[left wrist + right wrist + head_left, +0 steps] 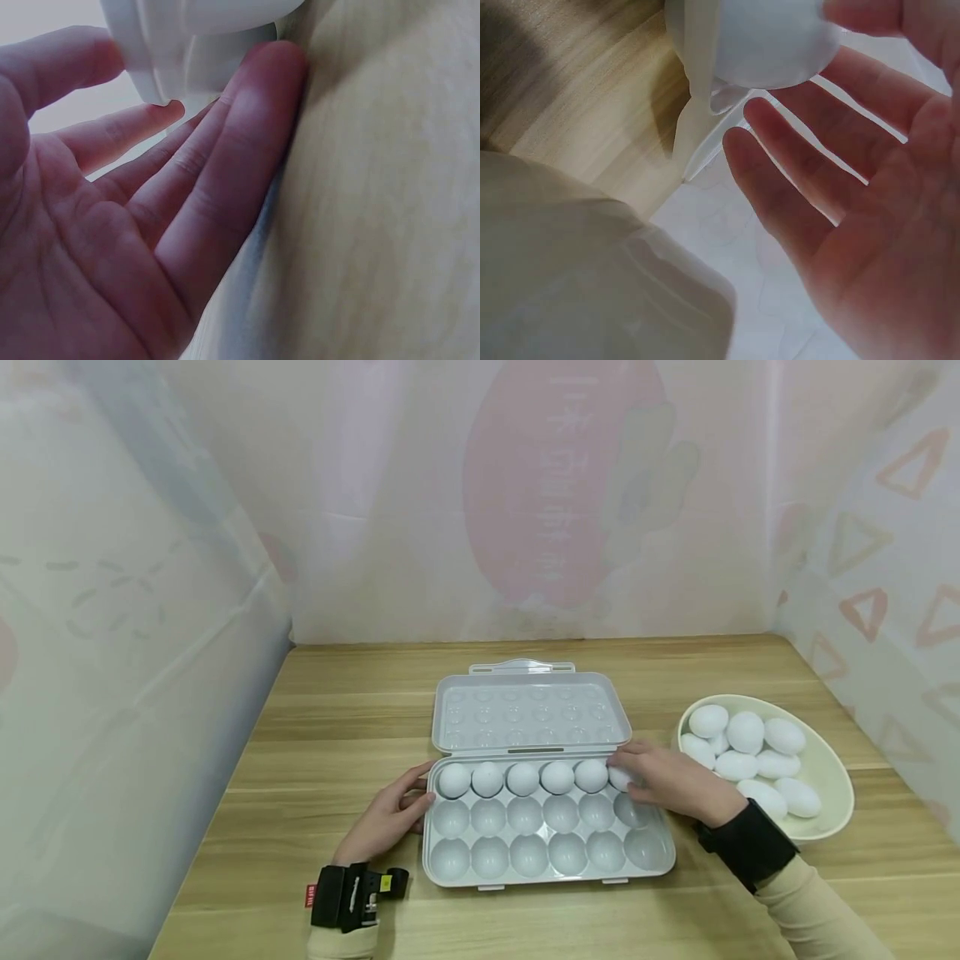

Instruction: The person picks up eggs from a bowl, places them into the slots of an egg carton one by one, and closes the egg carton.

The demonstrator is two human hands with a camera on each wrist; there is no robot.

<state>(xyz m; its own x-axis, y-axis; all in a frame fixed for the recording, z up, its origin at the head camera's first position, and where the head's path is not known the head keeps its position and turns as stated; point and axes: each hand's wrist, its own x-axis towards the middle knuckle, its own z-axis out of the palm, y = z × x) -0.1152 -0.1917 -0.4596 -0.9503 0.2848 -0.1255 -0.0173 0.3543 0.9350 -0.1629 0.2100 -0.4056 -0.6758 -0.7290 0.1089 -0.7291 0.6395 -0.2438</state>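
Note:
A white plastic egg box (551, 878) lies on the table with its lid (532, 714) folded back. Eggs fill its back row, while the cups of the two front rows hold nothing. At the right end of that back row, my right hand (678, 783) pinches an egg (776, 45) between thumb and fingers, partly covering it in the head view. The egg is in or just over its cup; which one I cannot tell. My left hand (382, 822) grips the box's left edge, thumb at the rim and fingers along the side below, as the left wrist view shows.
On the right, close to my right wrist, a cream bowl (832, 797) holds several white eggs (746, 732). Wood-grain table (337, 718) surrounds the box. Printed cloth walls (390, 527) stand behind and at both sides.

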